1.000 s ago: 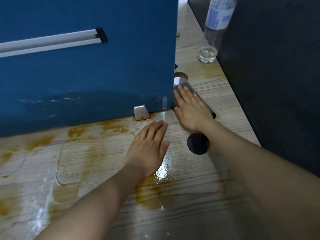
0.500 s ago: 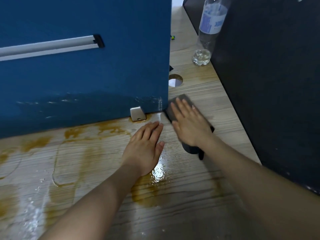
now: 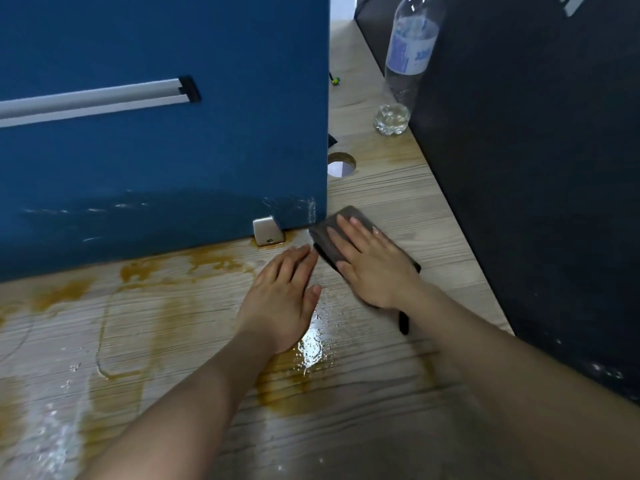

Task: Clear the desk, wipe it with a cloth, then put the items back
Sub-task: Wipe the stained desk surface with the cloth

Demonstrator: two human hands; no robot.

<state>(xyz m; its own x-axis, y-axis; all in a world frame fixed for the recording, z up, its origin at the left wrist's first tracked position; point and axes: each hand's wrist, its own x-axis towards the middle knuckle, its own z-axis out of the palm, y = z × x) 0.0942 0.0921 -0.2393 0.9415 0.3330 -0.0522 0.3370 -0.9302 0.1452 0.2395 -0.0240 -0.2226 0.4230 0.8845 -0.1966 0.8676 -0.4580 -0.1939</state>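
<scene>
A dark grey cloth (image 3: 330, 233) lies flat on the wooden desk (image 3: 398, 202), by the lower right corner of the blue partition. My right hand (image 3: 370, 261) presses on it with straight, spread fingers and covers most of it. Just to its left, my left hand (image 3: 282, 299) rests flat on the wet desk, fingertips close to the cloth's edge. Brown liquid stains (image 3: 166, 268) and a shiny puddle (image 3: 313, 348) spread over the desk along the partition's foot and under my left wrist.
The blue partition (image 3: 156, 150) with a metal foot (image 3: 266, 230) stands at the back. A dark panel (image 3: 536, 168) walls off the right. A nearly empty plastic bottle (image 3: 403, 64) stands far right; a cable hole (image 3: 341, 164) lies behind the cloth.
My right hand has slid the cloth toward me and leftward, from the far cable hole to the partition's corner, covering the nearer hole. My left hand has stayed flat in place.
</scene>
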